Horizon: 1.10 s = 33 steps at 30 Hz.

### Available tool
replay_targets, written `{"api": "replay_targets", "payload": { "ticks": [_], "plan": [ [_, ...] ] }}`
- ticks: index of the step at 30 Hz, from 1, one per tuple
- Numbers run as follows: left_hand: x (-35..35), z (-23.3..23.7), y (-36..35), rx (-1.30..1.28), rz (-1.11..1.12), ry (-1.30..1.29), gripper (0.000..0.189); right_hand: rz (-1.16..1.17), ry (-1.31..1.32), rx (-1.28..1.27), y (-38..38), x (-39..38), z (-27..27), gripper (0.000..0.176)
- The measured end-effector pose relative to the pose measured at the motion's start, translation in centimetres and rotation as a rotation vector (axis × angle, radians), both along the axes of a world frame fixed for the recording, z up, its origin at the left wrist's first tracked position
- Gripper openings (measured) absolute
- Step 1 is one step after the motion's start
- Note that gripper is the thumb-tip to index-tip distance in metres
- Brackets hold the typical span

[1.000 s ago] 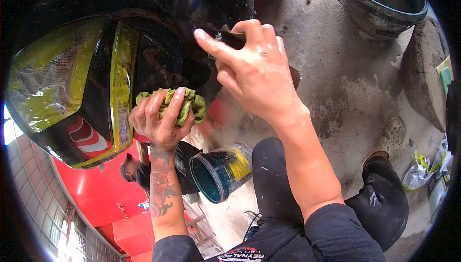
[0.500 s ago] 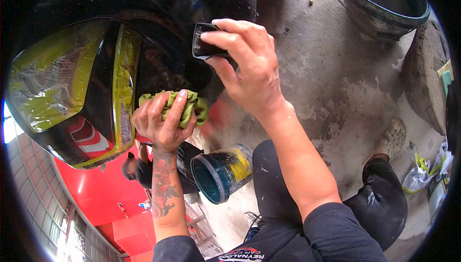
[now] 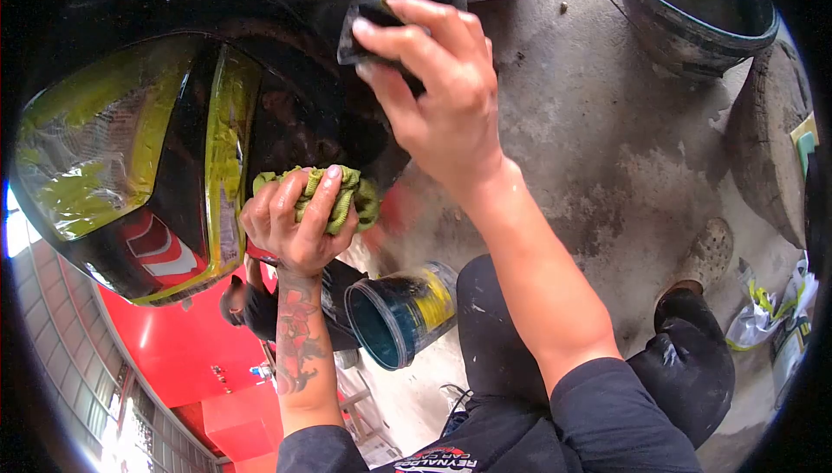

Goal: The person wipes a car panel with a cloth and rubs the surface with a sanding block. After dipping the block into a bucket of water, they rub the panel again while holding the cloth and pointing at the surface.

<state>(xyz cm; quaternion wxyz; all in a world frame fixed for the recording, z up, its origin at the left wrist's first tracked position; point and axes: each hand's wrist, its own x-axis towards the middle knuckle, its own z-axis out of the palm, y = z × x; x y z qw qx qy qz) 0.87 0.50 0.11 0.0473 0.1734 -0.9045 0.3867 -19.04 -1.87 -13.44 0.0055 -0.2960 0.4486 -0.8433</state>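
My right hand [image 3: 446, 83] pinches a folded piece of black sandpaper [image 3: 368, 29] between thumb and fingers, against the dark, wet-looking car body panel [image 3: 303, 18]. Lower left, my left hand [image 3: 295, 221] is closed around a bunched green cloth [image 3: 347, 200], close to the car's dark lower bodywork. Beside that hand, yellow-green masking tape [image 3: 224, 152] runs along the panel edge. A taped-over light [image 3: 113, 126] fills the left of the view, with a red and white lamp section [image 3: 160, 246] below it.
A dark bucket with a yellow label [image 3: 407, 313] stands by my knee. A large black tub [image 3: 693, 18] is at upper right, near a worn round grey object [image 3: 763, 143]. Plastic bags [image 3: 763, 317] lie on the concrete floor [image 3: 598, 152]. Another person [image 3: 260, 304] is in the background.
My right hand has moved upward along the panel with the sandpaper, which now looks blurred. My left hand and the green cloth have barely shifted.
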Motion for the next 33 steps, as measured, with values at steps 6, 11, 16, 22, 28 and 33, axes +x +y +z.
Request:
{"api": "replay_targets", "payload": {
  "ticks": [6, 11, 16, 22, 28, 33],
  "plan": [
    [0.0, 0.0, 0.0, 0.005, -0.013, 0.004, 0.042, 0.03, -0.05, 0.025, 1.4, 1.6, -0.3, 0.034],
    [0.1, 0.0, -0.2, -0.008, -0.011, 0.003, 0.042, -0.033, -0.021, 0.021, -0.6, -0.2, 0.4, 0.033],
    [0.1, 0.1, 0.0, -0.001, -0.004, -0.003, 0.043, 0.045, -0.023, -0.007, 0.9, 1.1, -0.6, 0.033],
    [0.1, 0.0, -0.2, -0.011, -0.004, 0.0, 0.043, 0.005, 0.04, -0.023, 0.2, 0.1, -0.3, 0.029],
    [0.2, 0.2, 0.2, 0.03, 0.007, -0.031, 0.048, 0.066, 0.03, -0.025, 1.9, 1.5, -1.0, 0.025],
    [0.1, 0.0, -0.1, 0.0, -0.003, 0.006, 0.041, 0.005, 0.048, -0.046, -0.2, -0.1, -0.3, 0.028]
  ]
}}
